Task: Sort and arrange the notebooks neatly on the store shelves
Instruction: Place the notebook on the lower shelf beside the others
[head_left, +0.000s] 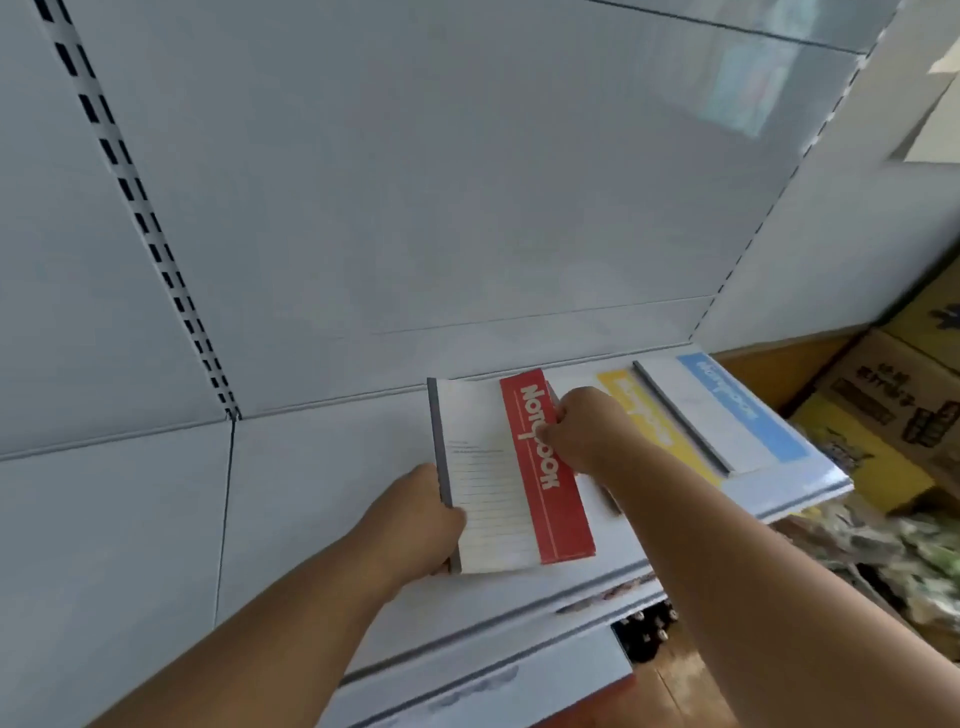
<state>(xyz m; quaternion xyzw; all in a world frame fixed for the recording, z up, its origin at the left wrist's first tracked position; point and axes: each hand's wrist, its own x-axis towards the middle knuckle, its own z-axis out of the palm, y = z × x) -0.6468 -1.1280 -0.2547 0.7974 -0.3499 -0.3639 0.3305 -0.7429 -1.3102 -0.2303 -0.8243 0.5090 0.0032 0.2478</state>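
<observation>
- Left hand (423, 525), lower centre, is gripping the red notebook (550, 467) by its grey spine.
- Right hand (582, 428) is pinching its right edge.
- Yellow notebook (649, 415) and blue notebook (737, 410) are lying right, on the shelf (311, 493).

Bright even light, soft blur, wide-angle edge distortion.

Both bare forearms are reaching forward and up from the bottom of the view, converging toward the middle. The left hand (422, 519) is curling its fingers around the near left edge of a notebook (498, 478), thumb on top. The right hand (587, 431) is gripping the notebook's far right edge, knuckles up, wrist bent slightly inward.
</observation>
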